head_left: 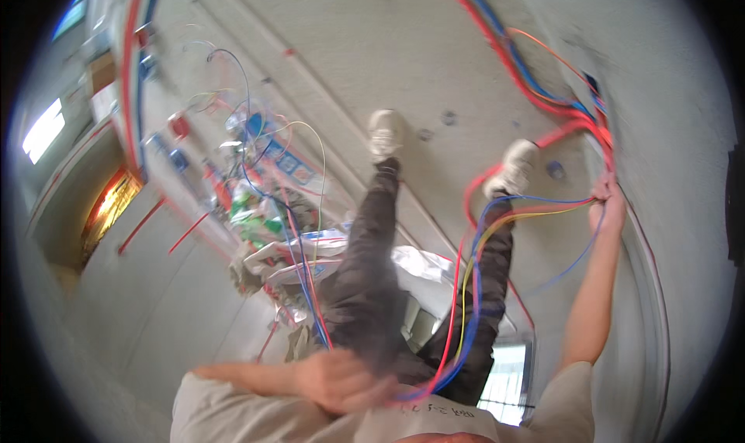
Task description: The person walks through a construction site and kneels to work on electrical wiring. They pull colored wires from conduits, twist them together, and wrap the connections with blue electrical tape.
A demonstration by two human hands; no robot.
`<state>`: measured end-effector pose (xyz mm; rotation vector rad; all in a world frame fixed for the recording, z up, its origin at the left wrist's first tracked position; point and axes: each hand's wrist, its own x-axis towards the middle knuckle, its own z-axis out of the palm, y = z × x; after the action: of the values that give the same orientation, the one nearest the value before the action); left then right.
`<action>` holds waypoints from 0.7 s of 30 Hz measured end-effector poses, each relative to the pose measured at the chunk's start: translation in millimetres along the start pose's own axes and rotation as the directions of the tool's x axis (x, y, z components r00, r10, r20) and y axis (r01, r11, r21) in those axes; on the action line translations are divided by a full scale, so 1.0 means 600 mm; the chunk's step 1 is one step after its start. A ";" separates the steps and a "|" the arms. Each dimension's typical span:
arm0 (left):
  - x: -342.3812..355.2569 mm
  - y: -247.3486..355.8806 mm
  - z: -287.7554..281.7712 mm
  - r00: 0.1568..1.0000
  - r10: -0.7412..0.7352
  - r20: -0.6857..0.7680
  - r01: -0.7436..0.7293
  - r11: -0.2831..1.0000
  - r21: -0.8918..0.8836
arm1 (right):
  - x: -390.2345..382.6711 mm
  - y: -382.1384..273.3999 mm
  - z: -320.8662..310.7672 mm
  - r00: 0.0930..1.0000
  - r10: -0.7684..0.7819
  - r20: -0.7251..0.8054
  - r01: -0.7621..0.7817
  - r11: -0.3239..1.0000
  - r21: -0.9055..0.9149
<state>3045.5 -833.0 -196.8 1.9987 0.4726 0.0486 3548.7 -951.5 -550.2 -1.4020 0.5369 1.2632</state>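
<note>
My right hand (609, 195), its arm stretched out along the wall, is closed round a bundle of thin wires beside the end of a red conduit (570, 130). Red, blue and yellow wires (469, 288) droop from it in a loop past my right leg to my chest. There my left hand (341, 381), blurred by motion, is curled closed at the other side of the loop. More blue and red wires (301, 276) run up and left from it over my left leg. What lies inside the left fingers is partly hidden.
Blue conduit (497, 28) runs with red conduit along the floor to a dark wall opening (594, 86). Left of my legs lies a heap of plastic bags and wrappings (264, 210). Thin pale pipes (326, 90) cross the floor. My shoes (516, 167) stand near the conduit.
</note>
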 end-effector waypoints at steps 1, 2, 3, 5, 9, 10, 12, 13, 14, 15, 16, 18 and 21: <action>0.001 0.013 0.014 0.997 0.081 -0.002 -0.080 0.986 -0.146 | -0.066 -0.022 0.012 0.997 0.062 -0.036 -0.058 0.992 0.112; -0.010 0.015 0.025 0.997 -0.024 0.079 0.033 0.992 -0.118 | -0.138 -0.045 0.013 0.988 0.153 -0.023 -0.143 0.962 0.233; -0.031 0.005 0.033 0.986 -0.100 0.135 0.111 0.991 -0.076 | -0.174 -0.064 0.021 0.982 0.140 -0.128 -0.111 0.971 0.211; -0.082 -0.045 0.047 0.925 -0.316 0.210 0.312 0.949 0.056 | -0.217 -0.083 0.018 0.972 0.205 -0.113 -0.177 0.960 0.217; -0.152 -0.153 0.052 0.765 -0.622 0.168 0.572 0.775 0.267 | -0.184 -0.056 0.007 0.953 0.229 -0.199 -0.236 0.972 -0.015; -0.154 -0.165 0.056 0.765 -0.632 0.120 0.589 0.763 0.265 | -0.168 -0.049 0.005 0.958 0.171 -0.232 -0.186 0.981 -0.045; -0.145 -0.175 0.060 0.770 -0.632 0.087 0.599 0.763 0.241 | -0.124 -0.031 0.014 0.971 0.166 -0.172 -0.179 0.982 -0.063; -0.137 -0.175 0.065 0.778 -0.622 0.090 0.593 0.773 0.225 | -0.087 -0.027 0.025 0.982 0.132 -0.136 -0.143 0.987 -0.073; -0.128 -0.173 0.069 0.775 -0.627 0.080 0.601 0.771 0.212 | -0.050 -0.023 0.036 0.990 0.127 -0.058 -0.131 0.990 -0.061; -0.120 -0.172 0.077 0.781 -0.619 0.083 0.588 0.774 0.236 | -0.023 -0.018 0.044 0.990 0.123 -0.072 -0.127 0.990 -0.053; -0.115 -0.172 0.083 0.795 -0.600 0.093 0.575 0.793 0.203 | -0.002 -0.008 0.047 0.993 0.114 -0.038 -0.116 0.991 -0.065; -0.112 -0.177 0.095 0.763 -0.635 0.120 0.617 0.771 0.156 | 0.023 0.011 0.047 0.985 0.057 -0.161 -0.076 0.990 -0.117; -0.124 -0.173 0.107 0.750 -0.660 0.042 0.649 0.747 0.148 | 0.026 0.032 0.022 0.987 0.125 -0.098 -0.113 0.986 0.120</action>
<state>2960.5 -873.5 -304.4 1.8354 1.1221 -0.5264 3532.2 -939.8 -569.6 -1.3620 0.7627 1.2380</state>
